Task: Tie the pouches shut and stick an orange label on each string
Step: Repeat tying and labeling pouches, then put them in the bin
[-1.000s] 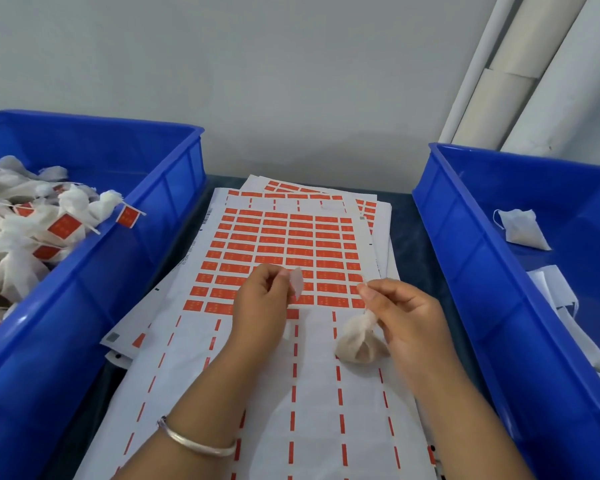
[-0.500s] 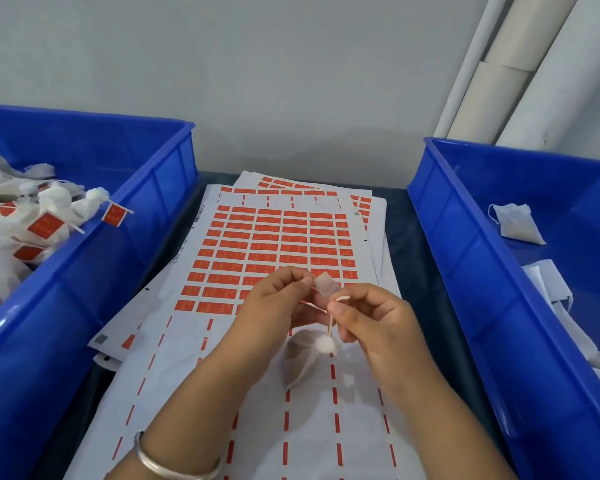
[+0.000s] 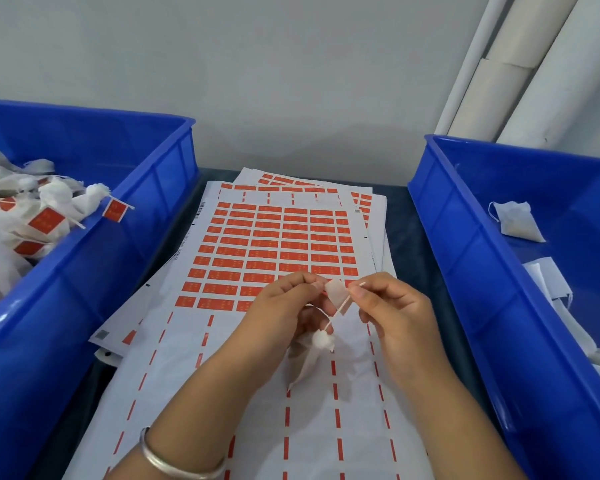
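Observation:
A tied white pouch hangs below my hands over the label sheets. Its string runs up and to the right from the knot. My right hand pinches the string's far end. My left hand pinches a peeled label, its pale back toward me, and holds it against the string. The top label sheet carries rows of orange labels, with peeled rows nearer to me.
A blue bin on the left holds several tied, labelled pouches. A blue bin on the right holds untied white pouches. White tubes lean against the wall at the back right. More sheets lie stacked underneath.
My hands came together. The left hand brought the peeled label to the string, the right hand shifted from the pouch's neck to the string's end, and the pouch now hangs below.

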The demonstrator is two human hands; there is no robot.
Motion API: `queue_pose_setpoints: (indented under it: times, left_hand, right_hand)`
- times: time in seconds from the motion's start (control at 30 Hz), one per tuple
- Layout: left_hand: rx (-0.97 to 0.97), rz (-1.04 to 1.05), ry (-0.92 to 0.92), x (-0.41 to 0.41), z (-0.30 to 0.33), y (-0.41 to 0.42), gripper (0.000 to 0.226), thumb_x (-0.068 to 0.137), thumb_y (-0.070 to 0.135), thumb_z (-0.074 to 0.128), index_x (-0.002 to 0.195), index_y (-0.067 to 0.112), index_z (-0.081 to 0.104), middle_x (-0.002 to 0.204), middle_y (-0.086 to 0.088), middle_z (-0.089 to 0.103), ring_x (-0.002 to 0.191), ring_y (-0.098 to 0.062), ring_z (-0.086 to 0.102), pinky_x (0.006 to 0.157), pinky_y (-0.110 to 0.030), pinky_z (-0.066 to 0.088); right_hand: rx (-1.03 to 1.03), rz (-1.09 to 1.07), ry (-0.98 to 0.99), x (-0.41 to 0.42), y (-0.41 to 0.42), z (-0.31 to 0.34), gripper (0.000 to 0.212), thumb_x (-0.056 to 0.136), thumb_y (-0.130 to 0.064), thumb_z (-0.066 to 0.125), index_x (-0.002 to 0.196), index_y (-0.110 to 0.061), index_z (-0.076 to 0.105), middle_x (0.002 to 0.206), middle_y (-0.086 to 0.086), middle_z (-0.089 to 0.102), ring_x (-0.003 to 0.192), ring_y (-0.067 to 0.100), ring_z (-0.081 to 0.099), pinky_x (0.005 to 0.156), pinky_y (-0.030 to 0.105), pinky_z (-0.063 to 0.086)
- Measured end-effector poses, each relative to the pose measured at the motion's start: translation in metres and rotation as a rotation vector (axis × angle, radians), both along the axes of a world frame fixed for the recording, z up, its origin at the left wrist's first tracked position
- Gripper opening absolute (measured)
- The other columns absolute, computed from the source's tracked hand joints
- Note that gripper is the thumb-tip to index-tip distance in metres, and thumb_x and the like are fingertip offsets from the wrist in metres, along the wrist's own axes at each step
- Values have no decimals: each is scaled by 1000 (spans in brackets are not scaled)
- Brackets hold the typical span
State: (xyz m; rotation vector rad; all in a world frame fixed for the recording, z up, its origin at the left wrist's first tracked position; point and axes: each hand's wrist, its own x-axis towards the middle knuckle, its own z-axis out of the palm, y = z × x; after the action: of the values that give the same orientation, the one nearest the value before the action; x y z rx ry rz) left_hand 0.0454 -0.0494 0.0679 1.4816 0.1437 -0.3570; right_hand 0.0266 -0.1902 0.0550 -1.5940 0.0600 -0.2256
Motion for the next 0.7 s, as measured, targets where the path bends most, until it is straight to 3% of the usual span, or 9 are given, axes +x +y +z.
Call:
queue_pose_setpoints:
  times: [0.2,0.4,0.6,0.7]
  left_hand:
    - [31,19,17,-2,2,-1,34,95,26,49,69,27,71,65,2,68,60,-15,57,66,-29,45]
    - [41,30,11,-3,3,-1,36,94,28,50,66,32,72,75,-4,68,73,-24,55,67,-31,44]
    - [25,11,5,-5,5,0,37,95,28,49,67,34,73,81,-8,68,68,-20,54,60,-28,42]
    - [35,1,-4,-5,4,-1,37,95,29,49,66,37,72,71,-2,68,62,-16,54,55,-25,43]
  right_hand:
    - [39,-1,18,0,-1,0,18,61,-48,64,77,-45,73,89,-22,72,92,-6,64,62,5,49]
    - [45,-37,50,1,-1,-3,18,61,-47,65,75,-40,73,89,-21,72,91,-5,65,62,7,51]
    - [47,-51,61,2,-2,-5,10,68,-42,67,74,-37,74,87,-20,73,89,-4,66,63,10,53]
    - [23,-66,85,3,-2,-7,10,79,-32,69,73,-38,73,86,-21,73,87,-1,68,68,17,56]
